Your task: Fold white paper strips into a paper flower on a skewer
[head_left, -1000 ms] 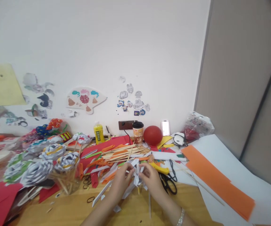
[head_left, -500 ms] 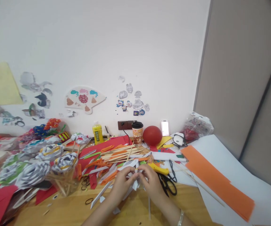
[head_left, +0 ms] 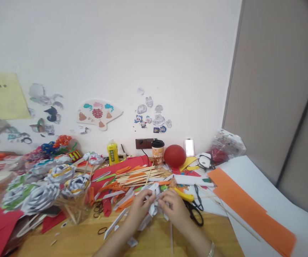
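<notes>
Over the front of the wooden table, my left hand (head_left: 140, 208) pinches a folded white paper piece (head_left: 152, 210) between thumb and fingers. From the other side my right hand (head_left: 174, 207) grips the same paper, its fingers curled. Several white folds show between and below the hands; the fingers cover the rest. Just right of my right hand lie a yellow curved handle (head_left: 185, 195) and black-handled scissors (head_left: 196, 215). Behind my hands are a heap of thin wooden sticks (head_left: 136, 176) and scattered paper strips (head_left: 113, 194).
White paper roses (head_left: 43, 196) stand at the left, some in a clear cup of sticks (head_left: 75, 210). Along the wall are a yellow bottle (head_left: 113, 152), a lidded paper cup (head_left: 158, 153) and a red balloon (head_left: 174, 156). Orange paper (head_left: 253, 210) lies on white sheets (head_left: 239, 171) at right.
My fingertips have drawn slightly apart, so more white paper shows between them. Both hands keep hold of it. The whole view has shifted a little.
</notes>
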The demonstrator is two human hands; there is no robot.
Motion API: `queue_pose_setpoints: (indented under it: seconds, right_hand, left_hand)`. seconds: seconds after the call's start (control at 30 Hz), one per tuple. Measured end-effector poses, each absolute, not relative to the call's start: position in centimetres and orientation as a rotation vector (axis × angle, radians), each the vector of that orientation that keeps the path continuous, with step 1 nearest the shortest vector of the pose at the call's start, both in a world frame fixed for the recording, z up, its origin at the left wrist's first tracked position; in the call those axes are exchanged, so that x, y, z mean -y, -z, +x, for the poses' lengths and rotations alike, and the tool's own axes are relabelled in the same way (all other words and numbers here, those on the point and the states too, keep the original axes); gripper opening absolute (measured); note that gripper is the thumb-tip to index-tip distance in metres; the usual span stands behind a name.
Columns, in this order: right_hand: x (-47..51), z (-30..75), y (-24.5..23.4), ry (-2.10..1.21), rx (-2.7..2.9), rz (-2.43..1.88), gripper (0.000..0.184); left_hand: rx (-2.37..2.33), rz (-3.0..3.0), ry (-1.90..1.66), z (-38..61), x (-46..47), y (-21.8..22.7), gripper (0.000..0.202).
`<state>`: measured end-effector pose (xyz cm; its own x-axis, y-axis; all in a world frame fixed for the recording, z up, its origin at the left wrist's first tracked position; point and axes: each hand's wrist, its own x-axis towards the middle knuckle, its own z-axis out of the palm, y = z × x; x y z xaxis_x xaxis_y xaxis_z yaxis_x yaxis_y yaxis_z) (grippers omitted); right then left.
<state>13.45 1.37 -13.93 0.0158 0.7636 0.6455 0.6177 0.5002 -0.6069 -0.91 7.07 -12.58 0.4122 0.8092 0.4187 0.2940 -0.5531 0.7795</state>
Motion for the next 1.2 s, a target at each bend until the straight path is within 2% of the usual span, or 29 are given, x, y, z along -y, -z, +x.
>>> queue_pose_setpoints:
  seconds: [0.3,0.5,0.9,1.2]
  right_hand:
    - [-1.8,13.5,14.9,-0.126,1.547,-1.203,0.008]
    - [-2.0,13.5,15.2,-0.082,1.572,-1.219,0.002]
    - [-1.7,13.4,15.2,0.023,1.549,-1.242,0.003]
    - [-0.8,13.4,14.4,0.110,1.608,-1.212,0.005]
  left_hand:
    - [-0.812,2.322,-0.939,-0.9,-6.3,12.4,0.025]
    - [-0.903,2.428,-0.993,-1.2,-6.4,12.5,0.017]
    - [-0.772,2.463,-1.140,-1.2,-6.9,13.4,0.006]
    - [-0.658,2.498,-1.316,-1.5,-6.6,13.3,0.006]
